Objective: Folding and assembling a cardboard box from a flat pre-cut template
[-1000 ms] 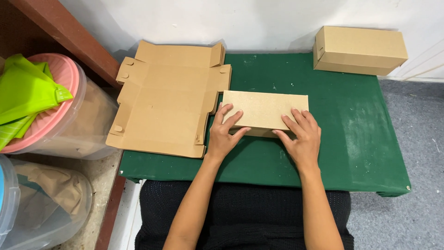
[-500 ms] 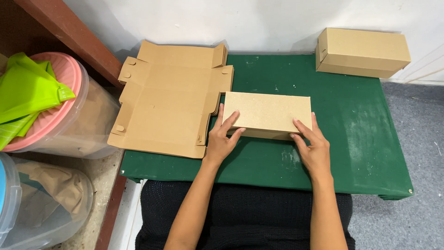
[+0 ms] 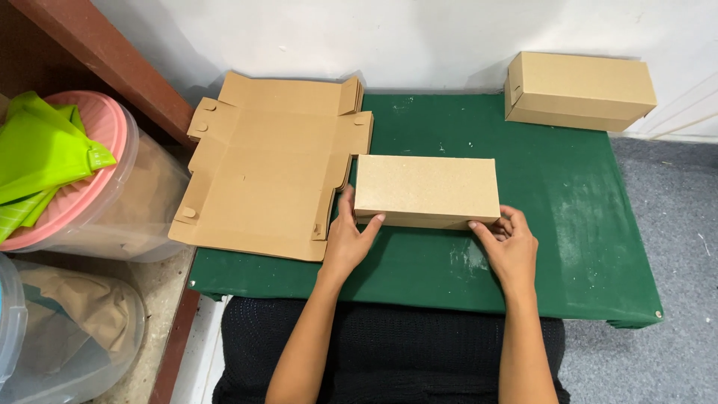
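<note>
Left hand [image 3: 348, 243] and right hand [image 3: 511, 251] grip closed cardboard box [image 3: 426, 191]

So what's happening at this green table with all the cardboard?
A seated person has both hands on a closed cardboard box in the middle of the green table. The left hand grips its near left corner and the right hand its near right corner. A stack of flat, unfolded box blanks lies to the left, and a second closed box sits at the far right by the wall.
</note>
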